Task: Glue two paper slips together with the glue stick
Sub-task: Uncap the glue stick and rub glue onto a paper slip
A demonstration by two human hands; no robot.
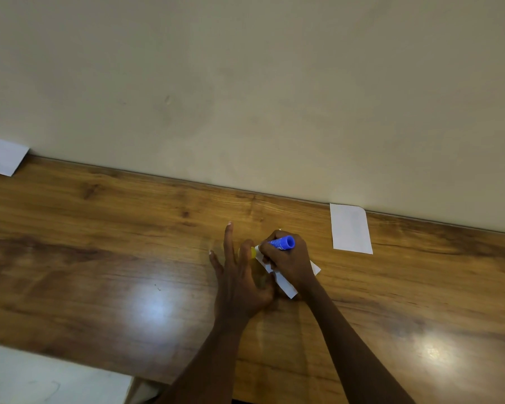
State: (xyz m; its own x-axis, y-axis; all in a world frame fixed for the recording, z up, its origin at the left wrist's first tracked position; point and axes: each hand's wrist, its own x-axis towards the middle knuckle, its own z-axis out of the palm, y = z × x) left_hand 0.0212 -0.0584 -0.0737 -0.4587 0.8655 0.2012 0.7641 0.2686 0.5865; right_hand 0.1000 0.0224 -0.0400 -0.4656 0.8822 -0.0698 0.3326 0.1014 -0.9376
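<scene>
- Blue plastic glue stick gripped in the closed right hand, blue end pointing up and toward the wall, working end aimed down and left at the paper beneath.
- Small white paper slip lying on the glossy brown wood-grain table, right under the right hand; only its near edge and a right corner peeking out.
- Small yellow piece, likely the glue cap, tucked between the two hands; too hidden to say for sure.
- Left hand spread wide and flat, fingers splayed, pressing down just beside the slip and apparently steadying it; holding nothing visible.
- Second white rectangular paper slip resting apart to the right, near the cream wall, untouched and not yet joined.
- More white paper at the far left edge, well away from the work.
- Judged stage: gluing of the first slip under way; amount of glue laid down not visible.
- Left to do: fetching the second slip, laying it over the glued one, pressing both together.
</scene>
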